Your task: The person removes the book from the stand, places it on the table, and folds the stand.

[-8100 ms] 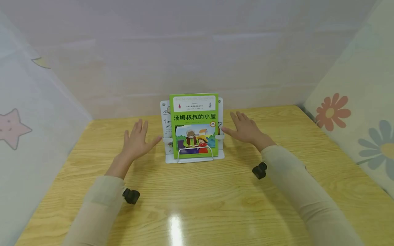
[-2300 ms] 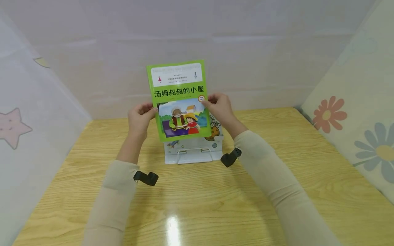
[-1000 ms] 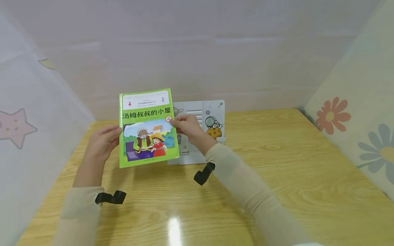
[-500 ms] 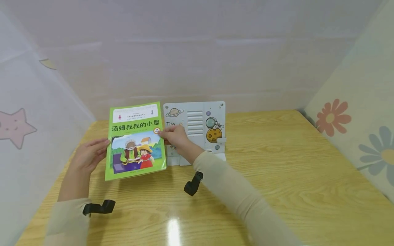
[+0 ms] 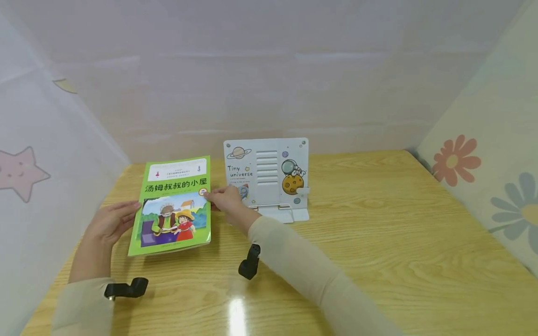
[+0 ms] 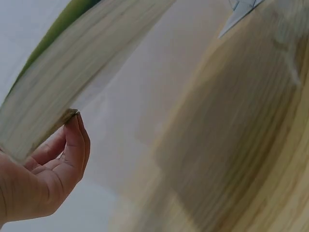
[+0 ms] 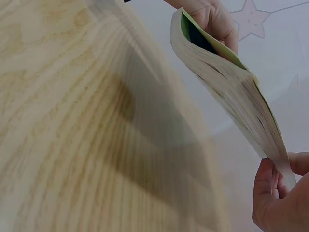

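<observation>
A green paperback book (image 5: 172,205) with a picture of two figures on its cover is held tilted back above the left part of the table. My left hand (image 5: 110,223) grips its left edge; the left wrist view shows the fingers (image 6: 72,150) behind it. On the opposite edge, my right hand (image 5: 229,203) pinches the book between thumb and fingers. In the right wrist view the page block (image 7: 227,87) faces the camera, off the tabletop. Just beyond the right hand stands a white book stand (image 5: 266,186) with space drawings and a wire holder in front.
The wooden table (image 5: 378,224) reaches back to a pale curtain (image 5: 269,93). Patterned side curtains hang at both edges, with a star (image 5: 21,175) on the left and flowers (image 5: 456,161) on the right. A black wrist camera (image 5: 250,262) sits on the right sleeve.
Both hands took the book, lifted it off the stand and carried it left. Over the last second it has moved lower and tilted further back, and the stand's front has come into view.
</observation>
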`<state>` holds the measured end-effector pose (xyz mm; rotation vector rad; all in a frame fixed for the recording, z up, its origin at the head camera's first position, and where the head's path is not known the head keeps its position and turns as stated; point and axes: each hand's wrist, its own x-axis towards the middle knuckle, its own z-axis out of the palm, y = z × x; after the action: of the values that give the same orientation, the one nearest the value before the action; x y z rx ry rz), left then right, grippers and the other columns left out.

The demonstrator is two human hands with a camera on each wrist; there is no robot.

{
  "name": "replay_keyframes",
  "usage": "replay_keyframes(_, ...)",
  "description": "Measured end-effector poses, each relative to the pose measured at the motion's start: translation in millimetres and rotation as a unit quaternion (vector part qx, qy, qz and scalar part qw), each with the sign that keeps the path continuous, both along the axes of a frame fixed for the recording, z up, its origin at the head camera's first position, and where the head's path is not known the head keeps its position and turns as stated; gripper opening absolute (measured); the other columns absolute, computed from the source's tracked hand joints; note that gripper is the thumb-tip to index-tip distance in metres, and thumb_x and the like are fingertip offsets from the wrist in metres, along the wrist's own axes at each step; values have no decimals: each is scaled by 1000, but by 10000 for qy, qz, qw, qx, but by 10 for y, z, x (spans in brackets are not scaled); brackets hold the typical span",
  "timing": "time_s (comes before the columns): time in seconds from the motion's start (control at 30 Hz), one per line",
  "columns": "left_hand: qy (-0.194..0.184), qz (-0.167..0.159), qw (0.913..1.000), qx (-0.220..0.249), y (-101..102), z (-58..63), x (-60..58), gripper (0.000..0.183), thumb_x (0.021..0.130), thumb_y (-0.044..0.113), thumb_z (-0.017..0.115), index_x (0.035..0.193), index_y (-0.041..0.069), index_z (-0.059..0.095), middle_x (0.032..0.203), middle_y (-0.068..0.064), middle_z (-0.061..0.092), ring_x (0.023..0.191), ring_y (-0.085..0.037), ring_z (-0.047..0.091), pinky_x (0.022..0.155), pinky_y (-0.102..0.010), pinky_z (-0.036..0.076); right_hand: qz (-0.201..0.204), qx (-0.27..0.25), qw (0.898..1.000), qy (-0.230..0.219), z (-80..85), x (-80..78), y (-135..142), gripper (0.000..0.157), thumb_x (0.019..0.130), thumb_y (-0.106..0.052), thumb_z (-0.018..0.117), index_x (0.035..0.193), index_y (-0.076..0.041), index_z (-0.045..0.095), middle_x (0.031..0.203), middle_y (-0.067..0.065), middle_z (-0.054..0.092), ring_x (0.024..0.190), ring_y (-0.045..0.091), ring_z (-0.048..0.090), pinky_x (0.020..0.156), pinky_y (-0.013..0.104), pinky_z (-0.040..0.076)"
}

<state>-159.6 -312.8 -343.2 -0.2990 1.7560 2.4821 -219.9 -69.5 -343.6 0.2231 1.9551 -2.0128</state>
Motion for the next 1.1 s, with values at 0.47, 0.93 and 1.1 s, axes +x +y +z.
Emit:
replay_keyframes(0.47, -698, 19, 9969, -375, -203, -270, -45, 11, 77, 7, 64, 69, 16, 64, 72, 0, 62, 67, -11, 60, 63, -22, 50, -296, 150, 9994, 15, -263, 45, -231, 14, 75, -7, 65, 84, 3, 61, 74, 6, 57, 68, 15, 56, 70, 32, 49)
replay_keyframes(0.93, -1152, 444, 9891, -805, -157, -435, -122, 12, 73, 10, 69, 66, 19, 64, 68, 4, 62, 65, -8, 60, 63, -22, 50, -235, 378, 9989, -135, -404, 24, -255, 11, 73, -1, 63, 83, 2, 62, 73, 7, 58, 66, 16, 57, 64, 30, 50)
replay_keyframes(1.1, -1144, 626, 9840, -1215, -103, -438, -126, 15, 73, 10, 69, 65, 21, 62, 66, 7, 61, 64, -6, 60, 63, -20, 49, -156, 602, 9979, -165, -439, 11, -240, 9, 72, 3, 60, 80, 4, 61, 74, 7, 57, 65, 15, 55, 60, 27, 50)
